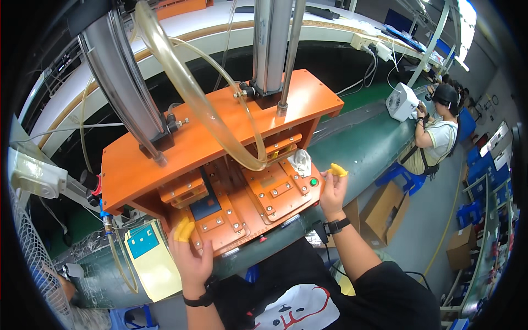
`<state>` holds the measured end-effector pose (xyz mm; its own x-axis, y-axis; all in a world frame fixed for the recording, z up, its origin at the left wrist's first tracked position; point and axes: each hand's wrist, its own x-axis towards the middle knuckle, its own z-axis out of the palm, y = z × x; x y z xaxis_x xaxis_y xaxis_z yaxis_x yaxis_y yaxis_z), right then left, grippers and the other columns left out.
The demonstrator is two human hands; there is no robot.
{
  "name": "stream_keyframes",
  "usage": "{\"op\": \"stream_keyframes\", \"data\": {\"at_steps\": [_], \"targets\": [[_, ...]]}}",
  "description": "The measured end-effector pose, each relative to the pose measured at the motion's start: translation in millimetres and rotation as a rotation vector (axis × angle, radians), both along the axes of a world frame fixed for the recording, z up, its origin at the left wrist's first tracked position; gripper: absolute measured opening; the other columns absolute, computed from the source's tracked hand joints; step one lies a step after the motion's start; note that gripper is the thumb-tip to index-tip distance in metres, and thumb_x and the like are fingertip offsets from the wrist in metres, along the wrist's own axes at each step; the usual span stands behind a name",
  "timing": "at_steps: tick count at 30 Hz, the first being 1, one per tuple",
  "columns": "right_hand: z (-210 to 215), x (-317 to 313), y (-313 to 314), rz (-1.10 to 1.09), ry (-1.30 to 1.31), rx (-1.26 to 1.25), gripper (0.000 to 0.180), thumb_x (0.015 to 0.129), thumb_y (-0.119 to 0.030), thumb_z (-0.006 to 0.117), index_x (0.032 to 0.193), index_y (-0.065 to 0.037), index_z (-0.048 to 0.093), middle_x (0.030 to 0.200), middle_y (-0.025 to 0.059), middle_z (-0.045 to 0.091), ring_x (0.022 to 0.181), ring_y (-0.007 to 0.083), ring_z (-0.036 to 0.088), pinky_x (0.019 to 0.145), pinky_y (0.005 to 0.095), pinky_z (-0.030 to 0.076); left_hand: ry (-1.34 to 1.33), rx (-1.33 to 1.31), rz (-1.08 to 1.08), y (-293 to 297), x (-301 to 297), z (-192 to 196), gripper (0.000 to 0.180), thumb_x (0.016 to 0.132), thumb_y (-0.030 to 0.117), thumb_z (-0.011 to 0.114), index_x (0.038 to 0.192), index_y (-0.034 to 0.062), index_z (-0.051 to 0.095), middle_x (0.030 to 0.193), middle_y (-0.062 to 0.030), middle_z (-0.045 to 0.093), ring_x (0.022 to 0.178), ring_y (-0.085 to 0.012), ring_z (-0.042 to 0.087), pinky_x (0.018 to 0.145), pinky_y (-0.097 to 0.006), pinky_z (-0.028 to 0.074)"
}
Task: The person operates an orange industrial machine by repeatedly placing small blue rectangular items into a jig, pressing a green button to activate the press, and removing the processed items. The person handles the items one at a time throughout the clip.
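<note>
My left hand [191,261] is at the front left corner of an orange two-station press [220,148]. Its thumb stands apart from the fingers, which wear yellow finger cots, and no object shows in it. Beside the press's front right corner, my right hand [333,195] has its fingers raised and apart, also with yellow covers on the tips. Its thumb is close to a green button [314,182]; whether they touch, I cannot tell. A dark blue flat piece [205,207] lies in the left station. A crumpled white cloth [300,163] rests by the right station.
Left of the press, pale yellow sheets [159,275] lie with a teal card [144,242] on them. Two metal cylinders [270,49] rise above the press, with a looping clear hose [192,99]. Cardboard boxes [379,214] stand at right; a seated person [440,132] works beyond.
</note>
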<state>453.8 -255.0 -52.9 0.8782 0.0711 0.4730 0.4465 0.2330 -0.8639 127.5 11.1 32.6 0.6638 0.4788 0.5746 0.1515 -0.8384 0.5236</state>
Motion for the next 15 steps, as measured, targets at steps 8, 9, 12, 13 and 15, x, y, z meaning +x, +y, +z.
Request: {"op": "stream_keyframes", "data": {"at_steps": [8,9,12,13,15], "targets": [[-2.7,3.0,-1.6,-0.043,0.013,-0.067,0.028,0.11,-0.002,0.05,0.138,-0.002,0.052,0.115,0.0062,0.061,0.103,0.0124,0.059,0.096,0.0288,0.048,-0.012,0.0,-0.004,-0.1,0.6,0.2,0.051,0.086,0.013,0.077,0.133,-0.0005,0.062,0.137,-0.0201,0.063,0.131,-0.0463,0.054,0.114,-0.054,0.041],[-1.0,0.6,0.0,-0.053,0.018,-0.062,0.028,0.11,-0.002,0.05,0.138,-0.002,0.052,0.116,0.0059,0.06,0.103,0.012,0.058,0.096,0.0284,0.048,-0.012,0.003,0.001,-0.5,-0.1,0.1,0.051,0.086,0.013,0.077,0.133,-0.0004,0.062,0.137,-0.0201,0.063,0.131,-0.0463,0.054,0.114,-0.054,0.041],[0.3,0.0,1.6,-0.051,0.013,-0.065,0.029,0.109,-0.001,0.05,0.138,-0.002,0.053,0.117,0.0053,0.059,0.103,0.0113,0.057,0.095,0.0277,0.047,-0.013,0.007,0.011,-1.2,-0.7,0.3,0.05,0.087,0.014,0.076,0.133,-0.0001,0.062,0.137,-0.0199,0.064,0.131,-0.0461,0.054,0.114,-0.054,0.041],[0.7,1.0,0.8,-0.046,0.007,-0.071,0.029,0.109,-0.001,0.05,0.138,-0.002,0.053,0.117,0.0051,0.058,0.103,0.0112,0.057,0.094,0.0276,0.047,-0.013,0.005,0.012,-1.5,-0.6,0.3,0.05,0.087,0.014,0.076,0.133,0.0,0.062,0.137,-0.0198,0.064,0.131,-0.046,0.054,0.114,-0.054,0.041],[-2.6,6.1,-4.0,0.002,0.012,-0.095,0.032,0.109,0.0,0.05,0.141,-0.002,0.052,0.121,0.006,0.06,0.107,0.012,0.058,0.097,0.0282,0.047,-0.016,0.0,0.011,-1.8,0.0,0.0,0.05,0.087,0.014,0.076,0.133,0.0001,0.063,0.136,-0.0196,0.064,0.13,-0.046,0.054,0.114,-0.054,0.041]]}}
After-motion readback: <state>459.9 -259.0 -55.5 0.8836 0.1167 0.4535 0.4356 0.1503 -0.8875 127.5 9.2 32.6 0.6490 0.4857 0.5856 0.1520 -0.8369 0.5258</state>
